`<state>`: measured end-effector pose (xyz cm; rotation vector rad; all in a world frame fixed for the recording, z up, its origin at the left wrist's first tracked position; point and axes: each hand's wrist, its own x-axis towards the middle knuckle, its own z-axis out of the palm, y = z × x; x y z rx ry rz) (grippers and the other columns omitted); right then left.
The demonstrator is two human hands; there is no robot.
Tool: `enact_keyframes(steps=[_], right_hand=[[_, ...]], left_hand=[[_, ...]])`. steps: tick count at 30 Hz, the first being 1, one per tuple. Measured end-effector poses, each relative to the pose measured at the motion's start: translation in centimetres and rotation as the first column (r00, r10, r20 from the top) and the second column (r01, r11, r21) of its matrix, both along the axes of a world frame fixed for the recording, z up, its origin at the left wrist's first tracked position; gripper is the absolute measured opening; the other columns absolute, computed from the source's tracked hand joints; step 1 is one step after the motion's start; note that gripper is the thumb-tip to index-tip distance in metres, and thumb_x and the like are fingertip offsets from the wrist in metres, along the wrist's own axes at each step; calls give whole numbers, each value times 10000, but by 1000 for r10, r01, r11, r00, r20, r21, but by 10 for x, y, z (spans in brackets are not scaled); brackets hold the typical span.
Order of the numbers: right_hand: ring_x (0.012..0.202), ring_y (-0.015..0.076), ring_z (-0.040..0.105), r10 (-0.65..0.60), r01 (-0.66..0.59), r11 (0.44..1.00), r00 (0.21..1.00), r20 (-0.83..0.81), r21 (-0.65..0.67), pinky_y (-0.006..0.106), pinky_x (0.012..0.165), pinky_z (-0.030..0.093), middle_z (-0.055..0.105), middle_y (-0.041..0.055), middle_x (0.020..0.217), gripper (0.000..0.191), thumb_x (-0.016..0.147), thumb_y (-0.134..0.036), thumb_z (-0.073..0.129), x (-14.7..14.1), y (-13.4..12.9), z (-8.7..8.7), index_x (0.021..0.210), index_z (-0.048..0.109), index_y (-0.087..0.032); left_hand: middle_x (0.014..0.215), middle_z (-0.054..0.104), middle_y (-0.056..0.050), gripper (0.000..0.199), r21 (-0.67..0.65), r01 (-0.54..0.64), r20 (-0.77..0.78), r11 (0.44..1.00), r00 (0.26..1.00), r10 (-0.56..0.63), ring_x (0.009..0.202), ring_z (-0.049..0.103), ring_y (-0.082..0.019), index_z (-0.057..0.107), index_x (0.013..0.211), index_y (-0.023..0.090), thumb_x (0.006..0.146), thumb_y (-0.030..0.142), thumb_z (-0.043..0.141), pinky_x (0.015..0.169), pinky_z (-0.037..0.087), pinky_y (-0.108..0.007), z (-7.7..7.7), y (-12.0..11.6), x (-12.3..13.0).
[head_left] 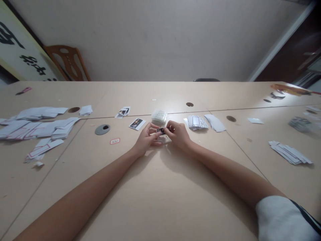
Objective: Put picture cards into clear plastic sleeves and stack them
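Note:
Between my two hands, over the middle of the table, is a small dark-printed photo card. My left hand grips its left side with thumb and fingers. At its right edge my right hand pinches it with bent fingers. Under the hands there is something clear or whitish, mostly hidden. Just beyond them stands a stack of clear plastic sleeves. Left of my left hand lies a white-bordered photo card, with a few more photo cards behind it.
White paper slips lie in heaps at the left, near a grey grommet cover. Printed cards and blank white cards are right of my hands. Farther right are a slip stack and a pile of clear sleeves. A pink-handled cutter lies far left.

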<state>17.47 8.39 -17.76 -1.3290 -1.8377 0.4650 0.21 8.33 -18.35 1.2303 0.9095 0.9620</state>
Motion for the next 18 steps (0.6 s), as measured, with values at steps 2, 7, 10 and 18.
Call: enact_keyframes(steps=[2,7,10,18], right_hand=[[501,82,417,-26,27,1000,998,63,-8,212,509,248,515,-25,549,251,877,-309,521,1,0,3,665,519,-174],[495,99,395,-92,86,996,961,262,32,242,515,208,517,11,558,345,940,-316,424,1,0,12,655,551,-169],[500,107,399,-121,117,993,928,354,32,255,514,192,542,37,583,398,962,-342,386,2,0,18,662,577,-163],[475,101,399,-192,109,977,828,526,184,262,530,182,539,64,586,422,963,-351,387,1,-5,20,642,567,-145]], left_hand=[[918,629,-35,418,-8,-25,1,1000,1000,25,712,648,-140,472,937,189,743,464,721,566,593,-279,0,0,1],[822,592,0,448,-4,-70,27,998,997,70,616,619,-120,462,874,187,706,498,737,528,596,-302,0,0,3],[779,576,18,445,1,-68,43,998,997,68,576,602,-104,467,858,184,694,483,752,531,602,-308,1,0,4],[797,627,6,432,-7,-31,80,999,996,31,560,613,-101,454,848,175,699,444,757,516,597,-286,5,-3,9]])
